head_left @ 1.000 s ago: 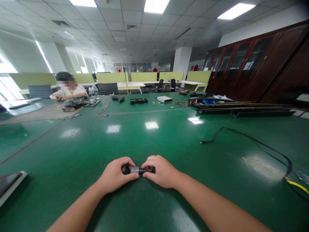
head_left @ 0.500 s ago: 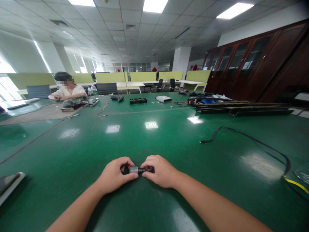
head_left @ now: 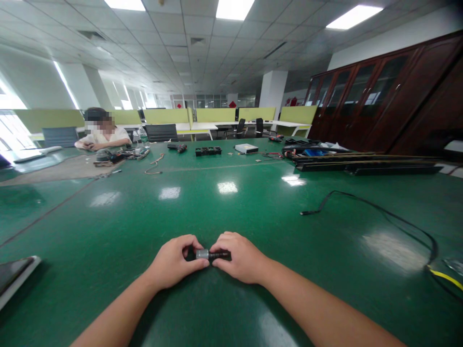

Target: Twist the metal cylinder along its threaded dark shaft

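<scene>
A small cylindrical metal part [head_left: 202,254], grey at its left end and dark and ridged along its right, lies level between my two hands, low in the middle of the head view. My left hand [head_left: 176,261] is closed on the grey end, thumb in front and fingers behind. The dark end is pinched by my right hand [head_left: 238,257], whose fingers partly hide it. Both hands are just over the green table [head_left: 231,212], their fingertips nearly touching.
A black cable [head_left: 376,205] curves across the right side. At the left edge lies a flat device [head_left: 18,277]. Along the far side are a power drill [head_left: 177,148], a black frame [head_left: 208,151], a silver box [head_left: 246,148] and long black rails [head_left: 325,166]. A person [head_left: 103,132] sits far left.
The hands hold nearly the same position and grip. The dark end shows slightly differently between the right fingers. The whole view has shifted very slightly.
</scene>
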A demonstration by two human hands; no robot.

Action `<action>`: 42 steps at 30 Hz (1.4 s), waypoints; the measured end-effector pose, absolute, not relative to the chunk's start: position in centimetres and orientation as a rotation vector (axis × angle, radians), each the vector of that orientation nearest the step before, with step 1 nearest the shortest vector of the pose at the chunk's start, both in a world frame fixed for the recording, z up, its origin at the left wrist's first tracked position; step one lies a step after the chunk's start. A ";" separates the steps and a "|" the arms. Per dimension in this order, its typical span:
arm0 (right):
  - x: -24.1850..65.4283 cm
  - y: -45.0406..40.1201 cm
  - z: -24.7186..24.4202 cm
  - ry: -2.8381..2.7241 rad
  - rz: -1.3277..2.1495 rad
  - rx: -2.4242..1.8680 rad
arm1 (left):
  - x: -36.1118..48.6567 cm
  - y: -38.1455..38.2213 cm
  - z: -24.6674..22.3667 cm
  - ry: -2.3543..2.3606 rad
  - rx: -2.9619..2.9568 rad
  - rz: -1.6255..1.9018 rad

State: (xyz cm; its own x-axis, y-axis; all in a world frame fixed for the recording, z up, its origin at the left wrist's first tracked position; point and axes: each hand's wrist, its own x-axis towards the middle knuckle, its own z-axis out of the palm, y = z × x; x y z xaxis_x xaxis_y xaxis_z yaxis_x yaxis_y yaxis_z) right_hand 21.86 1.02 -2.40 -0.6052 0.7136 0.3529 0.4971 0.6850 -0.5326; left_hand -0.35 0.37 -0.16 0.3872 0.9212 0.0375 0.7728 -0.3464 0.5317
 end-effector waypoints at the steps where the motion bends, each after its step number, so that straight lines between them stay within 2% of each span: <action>1: 21.9 1.1 -2.4 -2.345 0.519 -0.922 | -0.3 0.4 -0.2 1.457 2.219 0.467; 42: 23.4 1.5 -2.1 -2.305 0.513 -1.021 | -0.3 0.3 0.1 1.471 2.196 0.442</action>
